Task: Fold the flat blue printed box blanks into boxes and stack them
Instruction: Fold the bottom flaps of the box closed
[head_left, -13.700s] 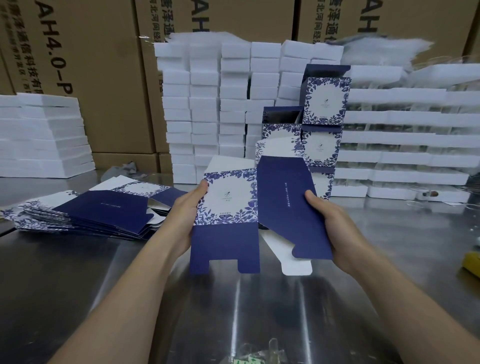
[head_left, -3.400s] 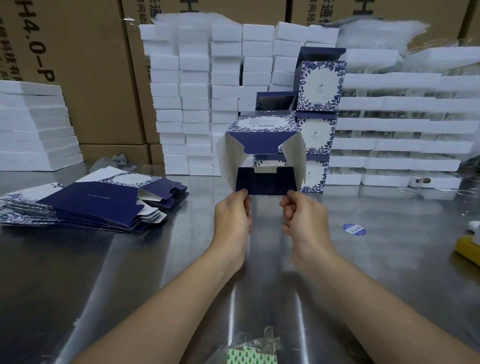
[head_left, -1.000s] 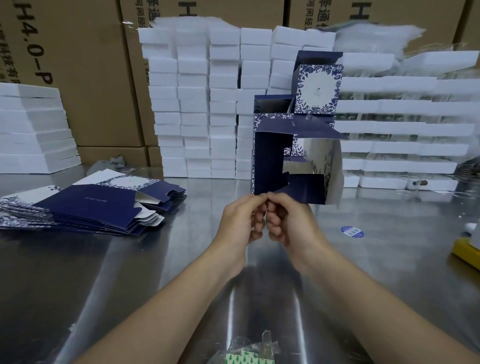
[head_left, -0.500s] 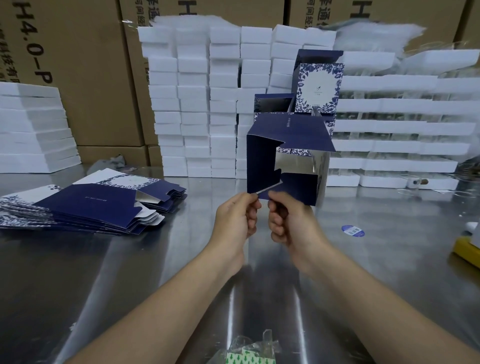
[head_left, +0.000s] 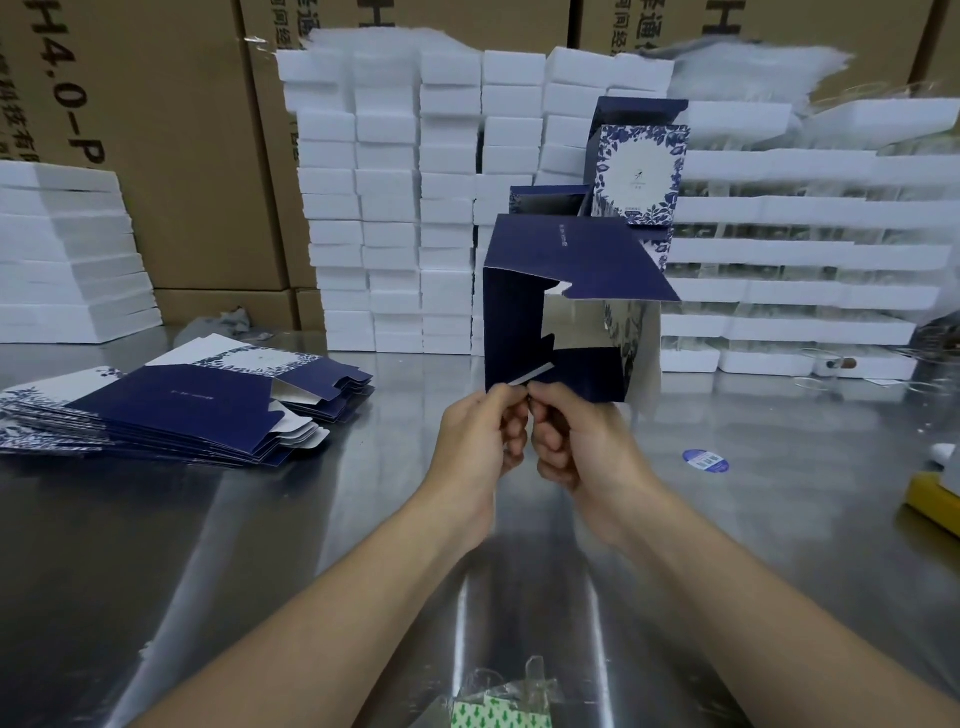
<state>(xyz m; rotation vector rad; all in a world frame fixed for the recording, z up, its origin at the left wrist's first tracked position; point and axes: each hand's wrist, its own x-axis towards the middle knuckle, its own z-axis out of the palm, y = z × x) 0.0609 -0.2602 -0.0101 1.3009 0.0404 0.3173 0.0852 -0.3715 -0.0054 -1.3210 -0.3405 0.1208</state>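
Navy half-folded box (head_left: 519, 312) held above the steel surface (head_left: 260, 519), top flap jutting right, left hand (head_left: 478, 441) and right hand (head_left: 582, 447) pinching its near lower edge, flat blanks (head_left: 176, 410) piled well apart left, finished boxes (head_left: 641, 176) stacked far behind, partly hidden.

Navy, white and brown fill my feed.

Dead centre I see the half-folded box (head_left: 571, 265): deep navy outside with a faint line of pale lettering, whitish inside, and blue leaf print on one wall. At 9 o'clock the pile of flat blanks (head_left: 182, 410) mixes navy panels with white ones ringed in blue foliage. At 1 o'clock a finished box (head_left: 641, 174) carries a white oval framed by blue leaves. At 12 o'clock are plain white foam blocks (head_left: 395, 208) and brown cartons (head_left: 171, 130) with black lettering. The table (head_left: 260, 571) is grey steel, with a round blue sticker (head_left: 705, 460) at 3 o'clock, a yellow object (head_left: 930, 499) at 4 and a green-on-white patterned scrap (head_left: 498, 717) at 6.
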